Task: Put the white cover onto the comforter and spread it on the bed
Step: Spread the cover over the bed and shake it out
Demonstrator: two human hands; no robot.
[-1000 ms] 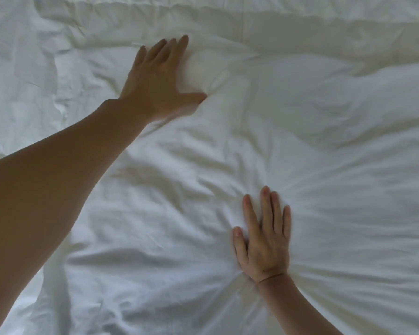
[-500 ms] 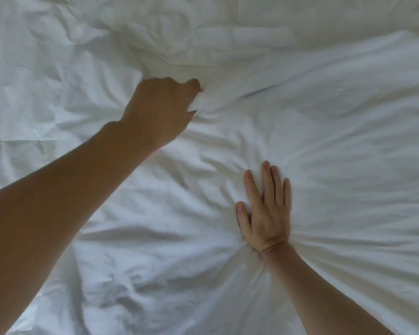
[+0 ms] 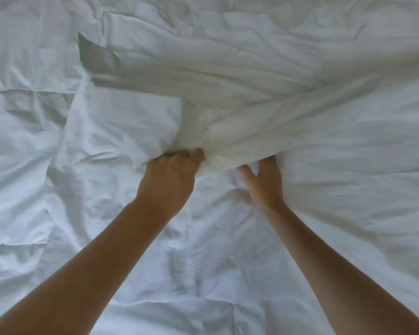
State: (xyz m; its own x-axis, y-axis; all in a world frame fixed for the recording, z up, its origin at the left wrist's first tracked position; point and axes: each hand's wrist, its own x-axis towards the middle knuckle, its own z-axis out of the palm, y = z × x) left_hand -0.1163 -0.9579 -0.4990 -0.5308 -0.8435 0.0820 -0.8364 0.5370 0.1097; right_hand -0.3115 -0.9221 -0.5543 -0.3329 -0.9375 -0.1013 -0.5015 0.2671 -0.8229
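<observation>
Head view, near to far: two bare forearms; left hand (image 3: 169, 180), fist clenched on a bunched fold of crumpled white fabric cover (image 3: 240, 131); right hand (image 3: 264, 182), fingertips tucked under that fold; cover spread across entire frame beyond.

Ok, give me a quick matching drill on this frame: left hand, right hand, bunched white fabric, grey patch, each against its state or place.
Things:
1. left hand
2. right hand
3. bunched white fabric
4. grey patch

States or places:
A. exposed at upper left
B. fist gripping fabric
C. gathered just beyond both hands
D. fingertips tucked under the fold

Pairs: 1-B, 2-D, 3-C, 4-A
</observation>
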